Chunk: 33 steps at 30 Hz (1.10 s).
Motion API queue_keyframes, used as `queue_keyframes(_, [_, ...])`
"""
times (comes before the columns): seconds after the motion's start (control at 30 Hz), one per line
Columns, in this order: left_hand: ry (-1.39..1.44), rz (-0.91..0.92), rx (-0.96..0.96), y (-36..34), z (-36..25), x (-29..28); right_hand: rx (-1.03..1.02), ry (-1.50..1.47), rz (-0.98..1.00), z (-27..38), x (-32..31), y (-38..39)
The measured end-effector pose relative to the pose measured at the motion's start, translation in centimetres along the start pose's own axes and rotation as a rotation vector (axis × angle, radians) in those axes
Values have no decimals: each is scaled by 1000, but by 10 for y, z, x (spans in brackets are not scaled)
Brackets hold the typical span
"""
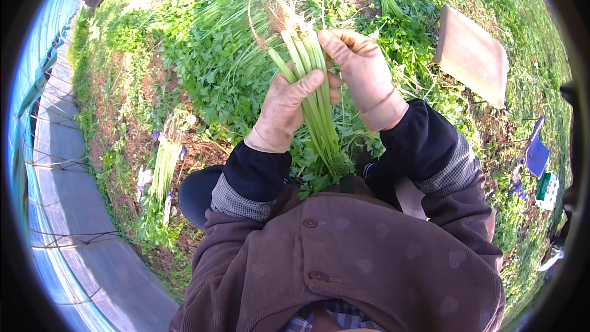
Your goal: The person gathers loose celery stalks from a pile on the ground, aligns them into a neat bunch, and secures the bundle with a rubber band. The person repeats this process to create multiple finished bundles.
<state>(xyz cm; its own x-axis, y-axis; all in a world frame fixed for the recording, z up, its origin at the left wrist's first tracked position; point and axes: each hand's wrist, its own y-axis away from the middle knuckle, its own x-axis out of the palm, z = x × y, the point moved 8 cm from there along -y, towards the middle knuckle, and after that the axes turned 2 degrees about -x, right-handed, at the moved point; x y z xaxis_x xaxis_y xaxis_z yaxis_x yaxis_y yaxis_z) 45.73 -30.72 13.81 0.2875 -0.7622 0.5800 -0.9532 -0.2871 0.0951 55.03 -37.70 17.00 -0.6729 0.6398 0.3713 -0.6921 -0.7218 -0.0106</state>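
Note:
A bunch of celery (319, 120) is held up in front of me, its pale stalks slanting, roots at the far end and leaves hanging toward my lap. My left hand (279, 107), in a thin pale glove, is wrapped round the stalks with the thumb across them. One stalk sticks out to the left, apart from the others. My right hand (362, 74), gloved alike, pinches the outer right stalk just below the roots; its fingertips are partly hidden. Past the hands lies a large heap of loose celery (215, 55) on the ground.
A celery bunch with a blue tie (388, 3) lies at the far right, near a tan flat board (473, 55). Another bunch (163, 169) rests at left. Grey plastic sheeting (80, 184) runs along the left edge. A blue object (537, 155) and a green-white box (546, 190) sit at right.

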Motion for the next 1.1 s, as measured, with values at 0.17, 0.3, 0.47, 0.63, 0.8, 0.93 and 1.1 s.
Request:
queue_keyframes(0.17, [-81,8,-42,-1,6,-2,49,24,148,3,5,-3])
queue_keyframes(0.3, [-78,-22,-39,0,12,2,71,-38,166,-6,9,-4])
queue_keyframes(0.47, [84,-156,78,1,10,1,40,-219,-4,-13,2,-3])
queue_keyframes(0.63, [-44,-215,82,0,9,1,-16,-54,42,-5,6,1])
queue_keyframes(0.8, [16,-201,86,0,10,0,36,-168,28,-3,5,1])
queue_keyframes(0.93, [-86,-237,50,0,12,-6,110,-181,4,-11,1,2])
queue_keyframes(1.1, [-176,-249,-19,0,18,-10,30,-166,58,-10,7,-3])
